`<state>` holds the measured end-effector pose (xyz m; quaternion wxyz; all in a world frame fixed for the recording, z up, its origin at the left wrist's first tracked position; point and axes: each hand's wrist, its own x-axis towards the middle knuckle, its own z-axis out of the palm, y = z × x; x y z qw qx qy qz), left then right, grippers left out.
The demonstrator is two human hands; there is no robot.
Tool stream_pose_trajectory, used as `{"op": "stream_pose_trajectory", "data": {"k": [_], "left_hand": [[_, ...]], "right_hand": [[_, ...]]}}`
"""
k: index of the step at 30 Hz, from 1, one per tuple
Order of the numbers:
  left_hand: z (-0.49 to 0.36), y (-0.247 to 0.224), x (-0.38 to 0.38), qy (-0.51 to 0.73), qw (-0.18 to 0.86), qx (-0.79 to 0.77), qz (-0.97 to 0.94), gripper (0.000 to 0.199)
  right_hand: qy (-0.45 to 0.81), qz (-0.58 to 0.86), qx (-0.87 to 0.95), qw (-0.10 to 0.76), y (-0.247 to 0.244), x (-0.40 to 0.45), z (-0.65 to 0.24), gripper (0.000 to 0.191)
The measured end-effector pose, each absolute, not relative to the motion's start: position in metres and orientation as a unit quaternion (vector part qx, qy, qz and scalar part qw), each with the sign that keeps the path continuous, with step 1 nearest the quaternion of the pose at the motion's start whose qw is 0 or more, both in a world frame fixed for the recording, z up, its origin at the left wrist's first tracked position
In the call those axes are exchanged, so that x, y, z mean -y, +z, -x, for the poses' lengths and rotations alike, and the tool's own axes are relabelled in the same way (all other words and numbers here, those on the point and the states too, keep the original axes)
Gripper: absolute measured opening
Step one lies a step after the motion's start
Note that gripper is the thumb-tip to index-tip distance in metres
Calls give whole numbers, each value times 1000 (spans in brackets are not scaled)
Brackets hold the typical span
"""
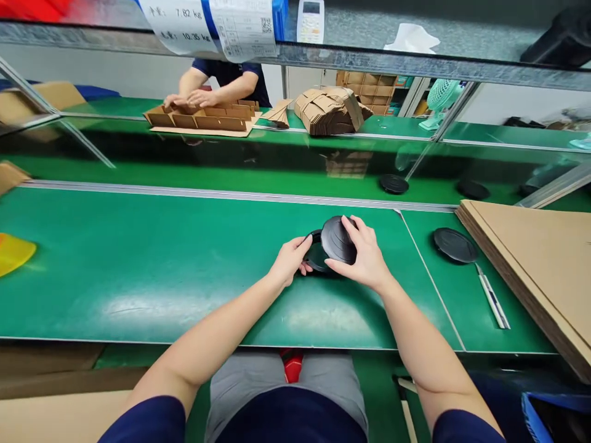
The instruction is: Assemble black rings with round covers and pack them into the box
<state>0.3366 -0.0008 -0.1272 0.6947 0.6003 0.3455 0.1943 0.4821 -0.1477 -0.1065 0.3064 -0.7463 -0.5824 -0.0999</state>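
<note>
Over the green tabletop (175,258), my left hand (290,261) pinches the left rim of a black ring-shaped part (316,267); green shows through its middle. My right hand (368,255) grips a round black disc (338,240) by its edge, fingers on top and thumb below. The disc is tilted and overlaps the right side of the ring. Whether the two touch, I cannot tell. To the right lies another round black disc (455,245), and a white utility knife (493,298) rests just below it.
A stack of cardboard sheets (535,258) covers the right end. At far left sits a yellow object (16,253). Overhead runs a metal shelf (341,55). Beyond the clear partition, another person's hands (196,99) work at a cardboard divider (207,120), near bundled cardboard (327,111).
</note>
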Motion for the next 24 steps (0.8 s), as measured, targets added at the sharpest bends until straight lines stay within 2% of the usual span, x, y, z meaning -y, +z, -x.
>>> {"op": "stream_pose_trajectory", "data": {"k": [3,6,14,17,19,22,24], "left_hand": [[-335,-128,6,190,747,-318,-551,46],[-330,-129,8,193,786,-293,-508,51],[-322,-131,-4,227,768,-307,-514,50],[-319,-130,-13,264,753,-332,-503,45],[-318,-131,-19,287,746,-347,-491,43],[-316,-135,-24,320,737,-347,-483,42],[-316,-138,-26,336,728,-340,-492,43]], "right_hand": [[-110,750,597,262,-110,146,-476,100],[-106,754,612,215,-111,143,-470,100],[-79,762,635,96,-117,140,-465,101],[-57,769,634,58,-99,143,-465,95],[-72,769,629,87,-76,145,-466,88],[-149,780,581,177,-49,144,-464,79],[-148,796,558,181,-51,136,-461,77]]}}
